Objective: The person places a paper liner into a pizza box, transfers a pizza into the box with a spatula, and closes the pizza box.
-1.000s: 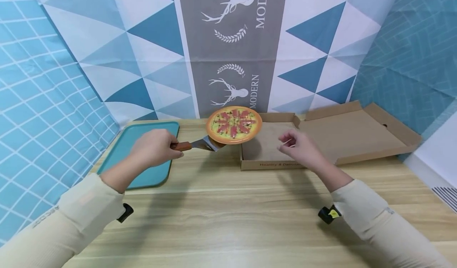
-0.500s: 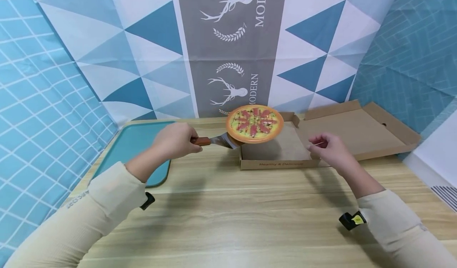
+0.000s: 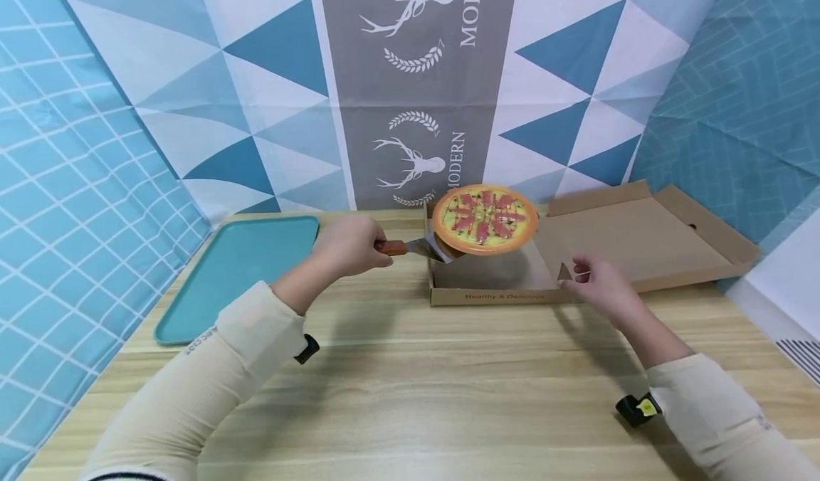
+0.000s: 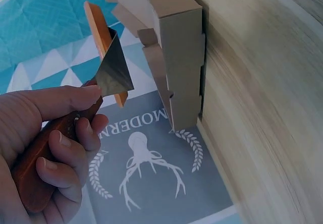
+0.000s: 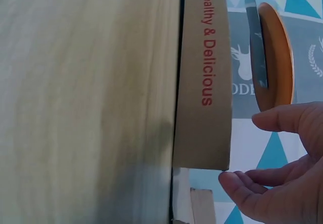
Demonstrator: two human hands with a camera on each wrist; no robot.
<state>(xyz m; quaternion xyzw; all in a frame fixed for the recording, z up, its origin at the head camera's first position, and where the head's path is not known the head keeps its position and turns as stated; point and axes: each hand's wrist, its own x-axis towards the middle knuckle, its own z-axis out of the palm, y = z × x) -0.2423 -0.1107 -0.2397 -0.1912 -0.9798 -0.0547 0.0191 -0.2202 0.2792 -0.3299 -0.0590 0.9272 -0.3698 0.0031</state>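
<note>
My left hand (image 3: 349,245) grips the wooden handle (image 4: 38,166) of a pizza server. On its metal blade (image 4: 115,72) rests a small round pizza (image 3: 485,219) with an orange rim and pink strips on yellow. The pizza is held up over the open cardboard pizza box (image 3: 493,297), overlapping its back part in the head view. In the right wrist view the pizza's orange underside (image 5: 277,57) and the blade show above the box. My right hand (image 3: 602,289) holds nothing; its thumb and fingers are parted, fingertips right by the box's front right corner.
The box lid (image 3: 634,242) lies folded back to the right. A teal tray (image 3: 237,275) lies at the left on the wooden table (image 3: 423,395). Patterned cloth walls (image 3: 423,90) stand close behind and at both sides.
My left hand has carried the pizza on the server rightward, from beside the box to over it. My right hand has moved right, toward the box's front right corner.
</note>
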